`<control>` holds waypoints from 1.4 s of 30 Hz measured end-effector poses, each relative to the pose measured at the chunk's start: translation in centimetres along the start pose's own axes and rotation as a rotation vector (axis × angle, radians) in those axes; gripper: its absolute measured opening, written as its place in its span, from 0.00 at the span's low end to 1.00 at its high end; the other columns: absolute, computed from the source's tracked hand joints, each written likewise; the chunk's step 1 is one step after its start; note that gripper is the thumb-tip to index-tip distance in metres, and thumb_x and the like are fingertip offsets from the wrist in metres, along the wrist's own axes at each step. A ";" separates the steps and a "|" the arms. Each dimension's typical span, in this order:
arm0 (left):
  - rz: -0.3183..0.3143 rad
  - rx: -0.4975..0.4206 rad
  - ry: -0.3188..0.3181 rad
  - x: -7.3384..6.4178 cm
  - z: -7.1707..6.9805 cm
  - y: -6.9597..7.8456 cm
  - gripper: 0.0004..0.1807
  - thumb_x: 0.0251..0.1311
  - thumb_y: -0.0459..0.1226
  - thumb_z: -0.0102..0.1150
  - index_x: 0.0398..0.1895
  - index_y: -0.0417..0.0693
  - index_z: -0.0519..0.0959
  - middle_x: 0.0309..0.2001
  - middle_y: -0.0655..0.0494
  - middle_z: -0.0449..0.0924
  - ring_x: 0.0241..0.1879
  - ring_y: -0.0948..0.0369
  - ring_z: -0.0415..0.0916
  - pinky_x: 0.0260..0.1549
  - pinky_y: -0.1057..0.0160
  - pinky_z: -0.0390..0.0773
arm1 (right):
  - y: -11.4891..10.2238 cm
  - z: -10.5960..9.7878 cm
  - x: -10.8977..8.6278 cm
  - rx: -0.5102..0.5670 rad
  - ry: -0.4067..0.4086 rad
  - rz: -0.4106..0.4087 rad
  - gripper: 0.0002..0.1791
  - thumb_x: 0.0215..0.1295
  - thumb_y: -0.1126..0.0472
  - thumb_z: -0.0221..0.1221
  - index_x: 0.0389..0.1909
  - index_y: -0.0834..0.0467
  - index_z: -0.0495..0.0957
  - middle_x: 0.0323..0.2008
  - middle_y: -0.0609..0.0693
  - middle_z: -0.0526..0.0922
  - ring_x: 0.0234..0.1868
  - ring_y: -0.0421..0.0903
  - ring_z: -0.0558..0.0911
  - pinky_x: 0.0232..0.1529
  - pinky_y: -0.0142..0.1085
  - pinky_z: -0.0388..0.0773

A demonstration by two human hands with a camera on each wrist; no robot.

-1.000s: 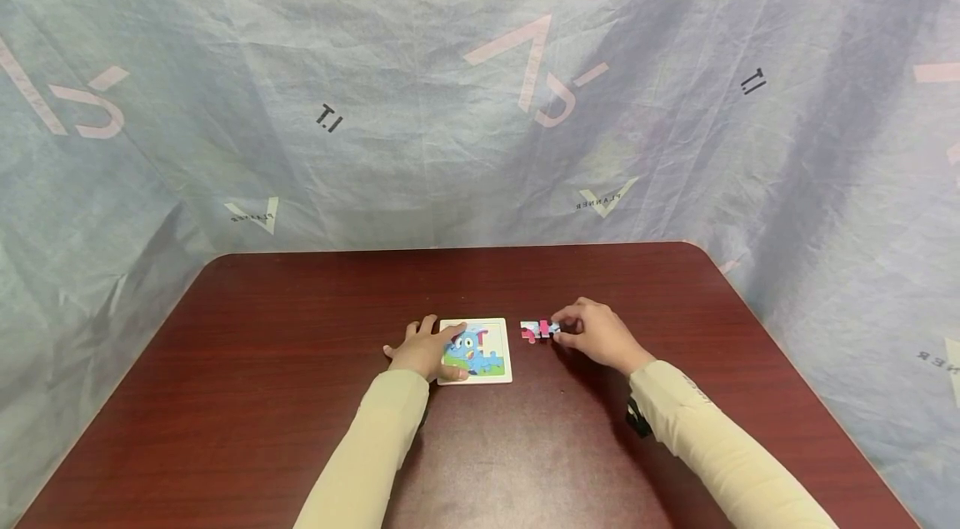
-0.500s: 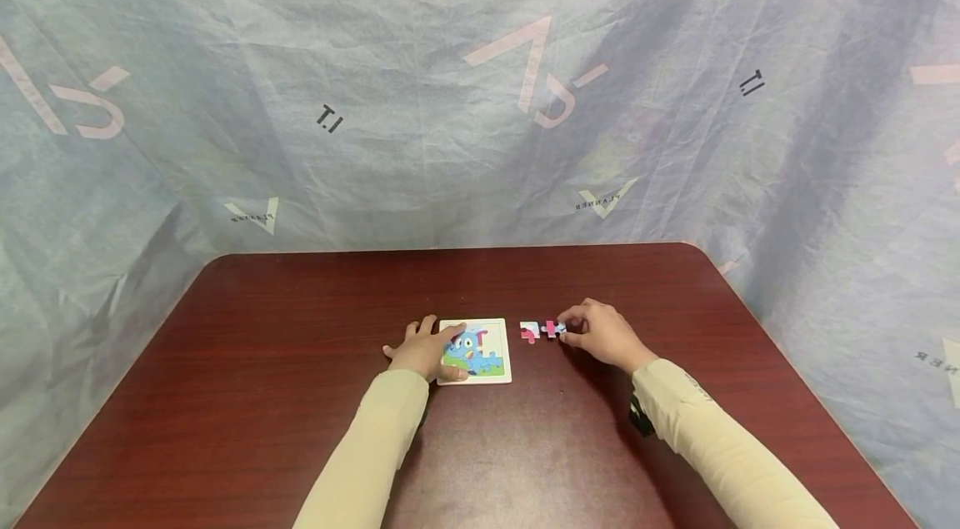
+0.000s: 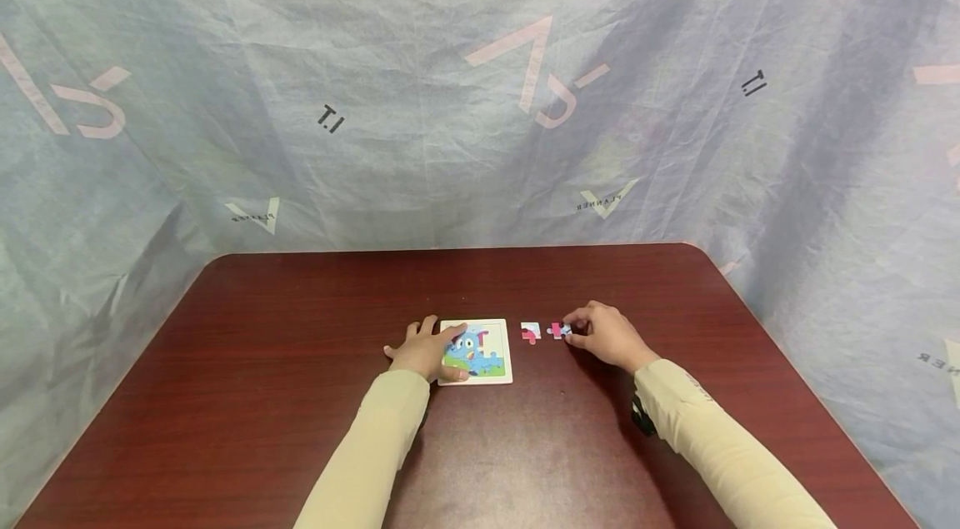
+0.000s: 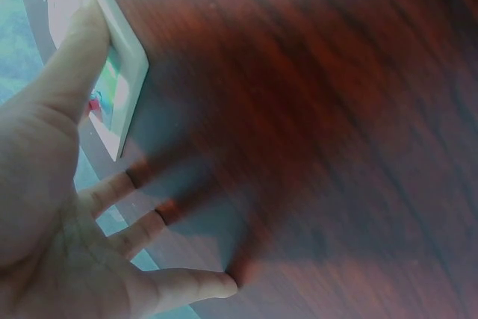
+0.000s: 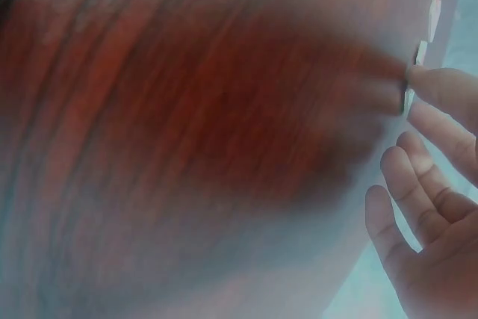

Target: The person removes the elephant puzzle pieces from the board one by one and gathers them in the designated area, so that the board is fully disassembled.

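A square, pale-framed jigsaw puzzle with a blue cartoon animal lies flat on the table. My left hand rests on its left side, thumb on the near edge, index finger over the picture. The other fingers spread onto the table, as the left wrist view shows. Right of the puzzle, my right hand pinches a pink and light-blue jigsaw piece between thumb and fingertip. Whether this is one piece or two joined, I cannot tell. A pink and white jigsaw piece lies apart, between it and the puzzle.
The dark red-brown wooden table has rounded far corners. Behind and beside it hangs a grey printed cloth. The bare pale base shows in the puzzle's upper right part.
My right hand has moved slightly right, drawing the pink and light-blue piece away from the pink and white piece, so a gap now separates them. The left hand stays on the puzzle.
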State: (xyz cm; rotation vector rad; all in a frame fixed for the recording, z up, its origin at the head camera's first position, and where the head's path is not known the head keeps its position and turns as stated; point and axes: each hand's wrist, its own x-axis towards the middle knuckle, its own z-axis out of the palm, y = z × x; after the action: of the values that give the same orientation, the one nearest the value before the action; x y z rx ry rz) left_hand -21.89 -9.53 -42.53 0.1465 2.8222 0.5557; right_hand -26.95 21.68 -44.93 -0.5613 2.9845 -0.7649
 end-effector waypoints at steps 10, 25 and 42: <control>-0.001 -0.002 -0.001 -0.1 -0.1 0.1 0.43 0.57 0.47 0.74 0.77 0.61 0.67 0.76 0.42 0.55 0.76 0.37 0.50 0.59 0.19 0.54 | 0.0 0.1 0.2 0.004 0.006 -0.008 0.15 0.62 0.63 0.70 0.50 0.62 0.87 0.35 0.50 0.77 0.32 0.43 0.74 0.35 0.39 0.73; 0.011 -0.001 0.008 0.3 0.2 -0.2 0.43 0.56 0.47 0.75 0.76 0.61 0.67 0.76 0.41 0.55 0.75 0.37 0.50 0.58 0.18 0.55 | -1.1 0.7 -0.4 0.047 0.071 0.013 0.13 0.60 0.62 0.72 0.45 0.58 0.87 0.33 0.50 0.78 0.28 0.41 0.74 0.30 0.37 0.72; 0.004 0.001 -0.001 0.3 0.2 -0.2 0.44 0.57 0.48 0.74 0.77 0.62 0.66 0.77 0.42 0.55 0.76 0.37 0.49 0.58 0.19 0.55 | -3.2 1.7 -0.8 0.229 0.062 -0.005 0.12 0.59 0.63 0.73 0.44 0.61 0.87 0.31 0.48 0.79 0.26 0.42 0.75 0.28 0.34 0.72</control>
State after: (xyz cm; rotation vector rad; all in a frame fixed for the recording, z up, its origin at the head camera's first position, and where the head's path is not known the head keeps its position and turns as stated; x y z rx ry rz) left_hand -22.10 -9.64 -42.84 0.1533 2.8215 0.5549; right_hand -25.01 18.58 -44.99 -0.5422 2.8934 -1.1241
